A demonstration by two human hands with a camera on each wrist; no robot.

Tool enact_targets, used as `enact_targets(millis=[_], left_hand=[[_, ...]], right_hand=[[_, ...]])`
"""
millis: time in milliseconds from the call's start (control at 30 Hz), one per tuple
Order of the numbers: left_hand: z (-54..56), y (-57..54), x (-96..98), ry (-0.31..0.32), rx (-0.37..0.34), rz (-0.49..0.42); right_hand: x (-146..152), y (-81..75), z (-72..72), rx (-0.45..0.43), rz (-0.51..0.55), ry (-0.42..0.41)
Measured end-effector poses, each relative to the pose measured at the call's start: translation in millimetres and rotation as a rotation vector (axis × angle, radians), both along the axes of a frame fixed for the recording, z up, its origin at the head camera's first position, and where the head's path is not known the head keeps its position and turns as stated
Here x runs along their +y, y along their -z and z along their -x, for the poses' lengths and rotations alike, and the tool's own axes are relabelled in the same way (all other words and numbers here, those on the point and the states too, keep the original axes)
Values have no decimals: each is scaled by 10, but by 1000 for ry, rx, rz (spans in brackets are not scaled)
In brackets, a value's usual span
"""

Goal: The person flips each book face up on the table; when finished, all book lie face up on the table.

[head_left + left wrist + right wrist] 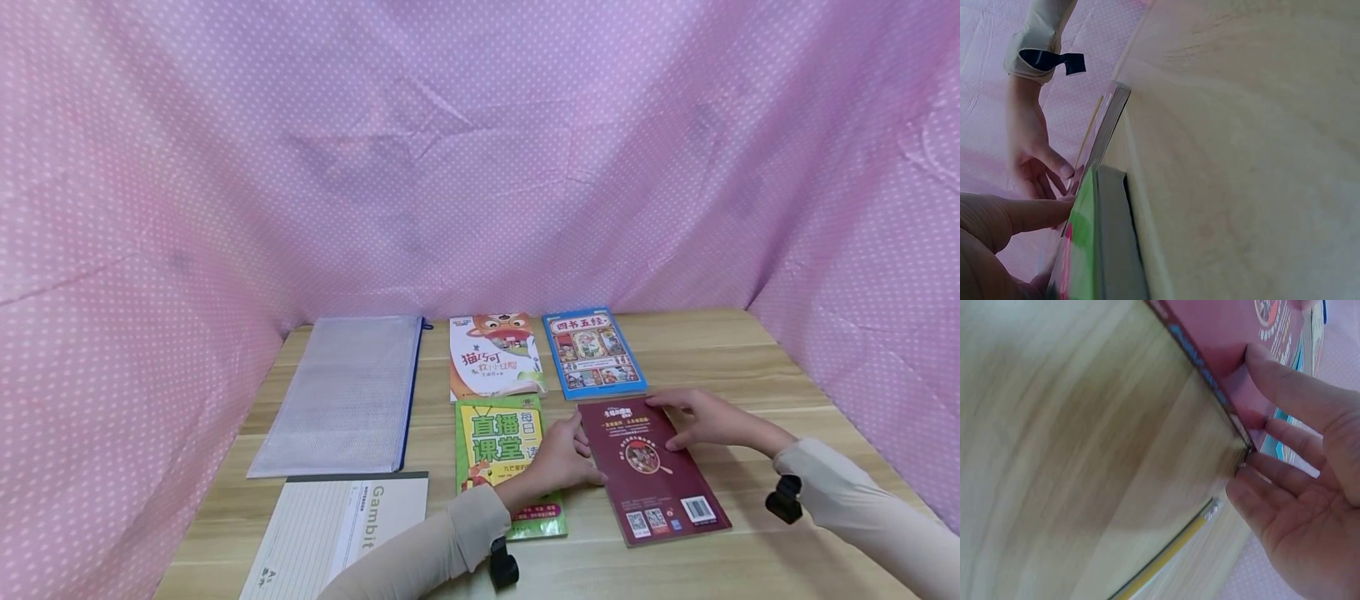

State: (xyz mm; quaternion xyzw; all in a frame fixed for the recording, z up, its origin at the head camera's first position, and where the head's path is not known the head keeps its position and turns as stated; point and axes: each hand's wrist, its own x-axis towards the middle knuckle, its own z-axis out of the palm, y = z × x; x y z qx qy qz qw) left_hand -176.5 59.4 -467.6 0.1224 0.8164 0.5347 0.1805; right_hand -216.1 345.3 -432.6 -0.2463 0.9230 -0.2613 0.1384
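A maroon book [637, 467] lies with its barcode side up at the right of the table, both hands at its edges. My left hand [558, 458] reaches over the green-and-yellow book [480, 425] and touches the maroon book's left edge with extended fingers. At the upper right corner my right hand [708, 423] rests its thumb on the maroon cover. In the right wrist view, the other fingers of my right hand [1307, 481] are loosely bent around that corner. The left wrist view shows a straight finger of my left hand [1029, 215] above the green book's edge [1088, 212].
Behind lie a white book with a cartoon animal [495, 358] and a blue-bordered book [595, 354]. On the left are a mesh zip pouch [345, 392] and a notebook [322, 525]. A yellow pencil-like stick [1166, 556] lies near the right hand. Pink dotted cloth [480, 167] surrounds the table.
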Motion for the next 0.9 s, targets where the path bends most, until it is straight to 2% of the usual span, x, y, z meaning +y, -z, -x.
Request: enact_targets(millis=[200, 467, 700, 900], left_hand=[[23, -15, 12, 4, -2, 47], [23, -72, 11, -10, -15, 78], [26, -59, 26, -23, -7, 90], [28, -75, 37, -21, -14, 98]], right_hand=[[85, 13, 24, -42, 22, -27], [104, 49, 30, -84, 48, 14], [99, 71, -2, -126, 67, 46], [96, 47, -20, -113, 65, 34]])
